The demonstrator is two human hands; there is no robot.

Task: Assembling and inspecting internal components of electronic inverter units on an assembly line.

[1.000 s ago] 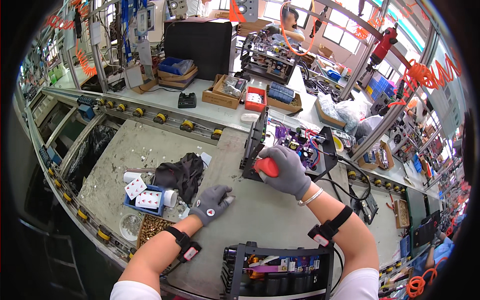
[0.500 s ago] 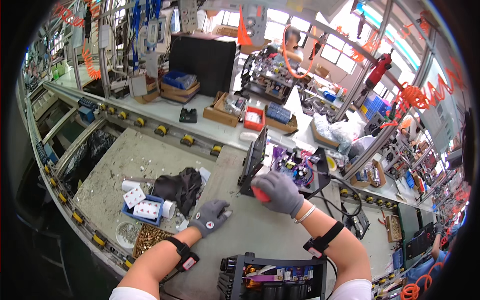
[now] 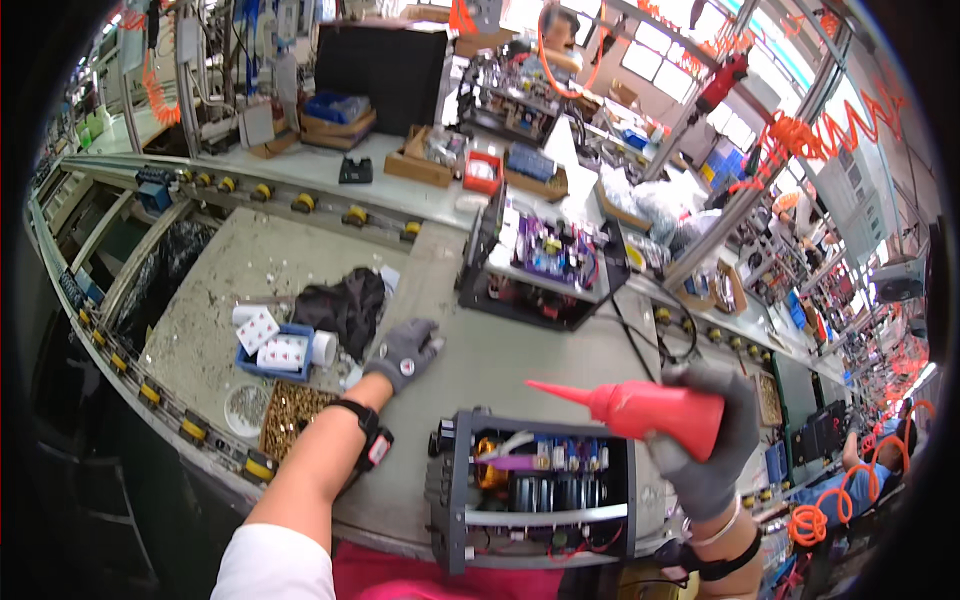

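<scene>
We've got our right hand (image 3: 715, 478) wrapped round the red bottle (image 3: 655, 412) at about 4 o'clock, nozzle (image 3: 562, 390) aimed roughly at 9, while our left hand (image 3: 403, 355) sits loosely spread on the counter (image 3: 475, 365) at 8, near unit (image 3: 545, 516) around 6, far unit (image 3: 545, 255) at 2.

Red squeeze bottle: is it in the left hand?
No, the gloved right hand grips the red squeeze bottle, its thin nozzle pointing toward the picture's left.
</scene>
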